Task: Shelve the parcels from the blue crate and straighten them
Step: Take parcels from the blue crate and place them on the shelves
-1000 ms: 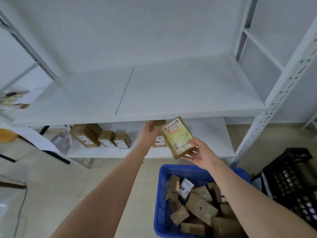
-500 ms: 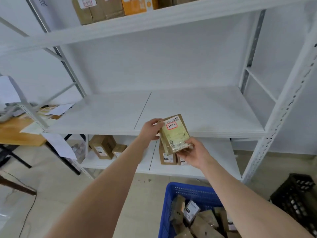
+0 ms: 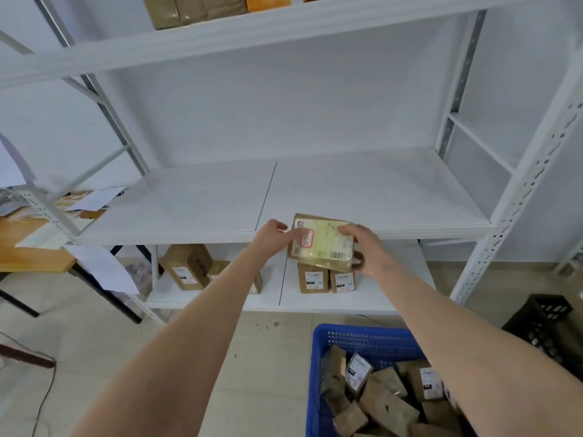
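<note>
Parcel (image 3: pixel 321 244) at middle shelf (image 3: pixel 362 190) front edge; left hand (image 3: pixel 273 239), right hand (image 3: pixel 367 247) fingers both grasping it.

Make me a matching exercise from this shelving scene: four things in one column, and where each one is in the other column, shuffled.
Things:
1. held parcel
2. blue crate
3. black crate
4. orange box

Places:
A. on the top shelf
B. on the floor, far right
C. on the floor before the shelving, full of brown parcels
D. gripped by the left hand and right hand at the middle shelf front edge

Pairs: 1-D, 2-C, 3-B, 4-A
</note>
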`<state>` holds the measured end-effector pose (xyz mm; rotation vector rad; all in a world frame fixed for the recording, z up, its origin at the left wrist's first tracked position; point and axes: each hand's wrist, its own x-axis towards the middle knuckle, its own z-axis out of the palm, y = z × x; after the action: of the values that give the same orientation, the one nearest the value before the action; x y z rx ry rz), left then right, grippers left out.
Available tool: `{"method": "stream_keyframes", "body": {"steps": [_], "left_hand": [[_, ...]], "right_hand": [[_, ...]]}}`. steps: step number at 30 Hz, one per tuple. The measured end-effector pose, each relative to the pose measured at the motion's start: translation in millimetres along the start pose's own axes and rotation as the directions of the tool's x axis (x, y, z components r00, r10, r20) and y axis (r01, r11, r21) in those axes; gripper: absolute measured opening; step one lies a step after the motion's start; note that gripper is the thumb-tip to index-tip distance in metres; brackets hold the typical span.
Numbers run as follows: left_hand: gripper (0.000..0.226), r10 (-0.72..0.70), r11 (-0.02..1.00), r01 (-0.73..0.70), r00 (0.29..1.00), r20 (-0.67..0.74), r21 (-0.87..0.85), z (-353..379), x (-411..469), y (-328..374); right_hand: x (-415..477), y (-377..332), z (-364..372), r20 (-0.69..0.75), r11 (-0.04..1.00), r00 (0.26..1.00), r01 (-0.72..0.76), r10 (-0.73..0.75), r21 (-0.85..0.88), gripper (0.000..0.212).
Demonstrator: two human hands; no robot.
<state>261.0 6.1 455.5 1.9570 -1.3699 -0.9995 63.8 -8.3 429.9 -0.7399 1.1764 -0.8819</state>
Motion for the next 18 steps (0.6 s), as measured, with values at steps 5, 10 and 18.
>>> {"method": "stream_keyframes", "body": {"steps": [5,10,18], "left_hand": [[0.09,0.057,0.998,-0.055,0.979,0.194,-0.017,-12,0,-4],[0.064,0.004,1.0,-0.011,0.888,0.461,0.013,-18,-4,-15],[0.073,-0.055,0.934,0.078,0.996,0.074,-0.35,-24,7,-36]], "right_hand": [[4,-22,30,0.139,0.894,0.985,0.15,-0.099,-0.423,0.066],[10,-27,45,0.206,0.824,0.976,0.172,-0.069,-0.54,0.066],[7,9,60,0.094,0.967,0.995,-0.012,0.037,-0.254,0.094]]}}
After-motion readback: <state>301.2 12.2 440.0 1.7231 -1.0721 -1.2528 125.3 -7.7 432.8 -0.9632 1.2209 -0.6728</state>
